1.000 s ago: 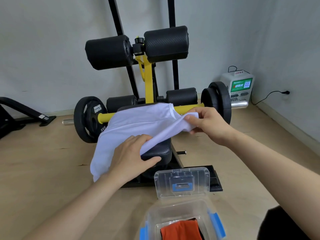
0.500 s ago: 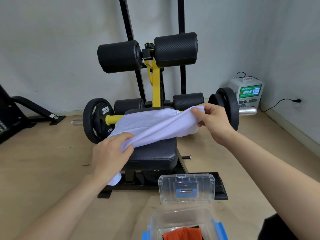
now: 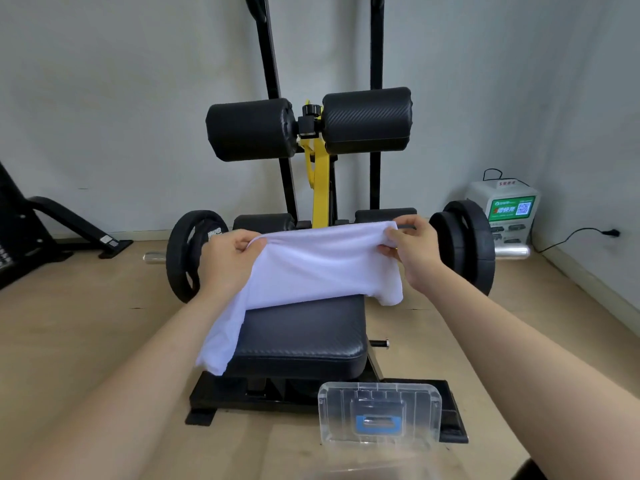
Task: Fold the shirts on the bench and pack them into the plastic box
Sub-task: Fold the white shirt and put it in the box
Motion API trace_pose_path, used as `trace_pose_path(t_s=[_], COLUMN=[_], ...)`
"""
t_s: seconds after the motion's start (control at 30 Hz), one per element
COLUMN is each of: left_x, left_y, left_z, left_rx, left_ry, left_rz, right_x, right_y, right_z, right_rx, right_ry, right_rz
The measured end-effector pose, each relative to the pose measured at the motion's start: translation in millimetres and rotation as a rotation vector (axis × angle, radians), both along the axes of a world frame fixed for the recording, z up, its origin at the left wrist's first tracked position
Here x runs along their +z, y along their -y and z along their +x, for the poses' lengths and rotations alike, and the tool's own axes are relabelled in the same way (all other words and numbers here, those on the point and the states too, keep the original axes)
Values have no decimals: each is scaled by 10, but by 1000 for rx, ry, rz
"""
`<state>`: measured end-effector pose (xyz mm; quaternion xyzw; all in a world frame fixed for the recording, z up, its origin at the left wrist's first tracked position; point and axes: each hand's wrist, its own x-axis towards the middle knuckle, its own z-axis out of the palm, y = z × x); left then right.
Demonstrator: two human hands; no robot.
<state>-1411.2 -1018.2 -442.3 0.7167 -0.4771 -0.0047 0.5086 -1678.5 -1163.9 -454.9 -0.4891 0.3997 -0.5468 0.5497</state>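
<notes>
Fingers of the left hand (image 3: pixel 230 259) and right hand (image 3: pixel 414 252) pinch the top edge of a white shirt (image 3: pixel 318 268), stretched over the bench (image 3: pixel 304 332) with its left side hanging off. Folding looks barely begun and packing remains; the box lid (image 3: pixel 379 415) stands open. A plate (image 3: pixel 194 252) reads "HAMMER"; the writing on the charger (image 3: pixel 509 213) is too small to read.

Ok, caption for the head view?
Left hand and right hand hold a white shirt stretched over the bench seat.
</notes>
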Motion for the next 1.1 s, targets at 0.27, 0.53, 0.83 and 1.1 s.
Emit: trace_pose_path(t_s=[0.27,0.53,0.83,1.1], left_x=[198,-20,-263,-242], left_y=[527,339,-25,-531], left_z=[94,-11,-182,-534], left_rx=[127,-217,-258,-472], left_ry=[73,258,442,329], left_rz=[146,191,409,383], right_x=[45,-142,-262,-32], right_y=[273,74,-380,-744], right_z=[100,-17,204,-9], right_rx=[-1,138,451,500], right_ry=[-108,-625,-1047,-1144], right_rz=[-67,-357,-643,-614])
